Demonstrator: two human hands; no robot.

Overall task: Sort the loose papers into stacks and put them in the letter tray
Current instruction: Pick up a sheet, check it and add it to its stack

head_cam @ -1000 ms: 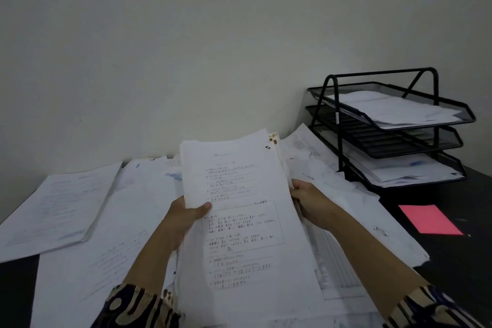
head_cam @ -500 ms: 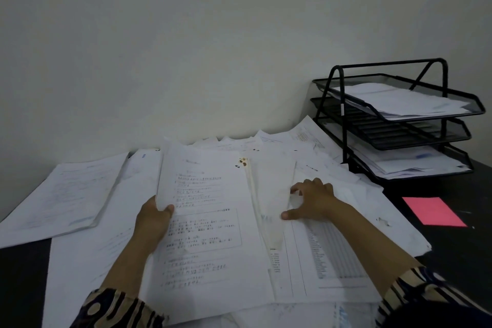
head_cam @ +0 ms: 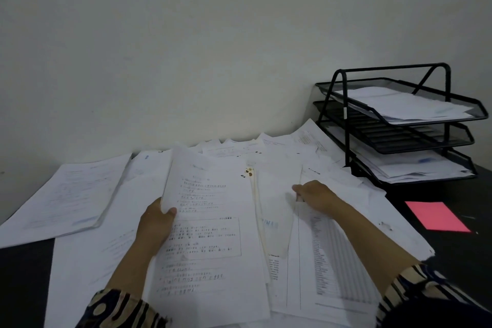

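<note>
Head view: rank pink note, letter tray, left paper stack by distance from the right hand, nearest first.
1. pink note: on the dark desk just right of the right hand.
2. letter tray: farther back right, against the wall.
3. left paper stack: far left, beyond the left hand.

My left hand (head_cam: 155, 224) grips the left edge of a printed stack (head_cam: 210, 242), thumb on top, above loose papers (head_cam: 332, 247) covering the dark desk (head_cam: 458, 255). My right hand (head_cam: 316, 196) pinches a sheet (head_cam: 274, 202) beside it. The black letter tray (head_cam: 346, 114) stands far right, near a pink note (head_cam: 436, 216)
</note>
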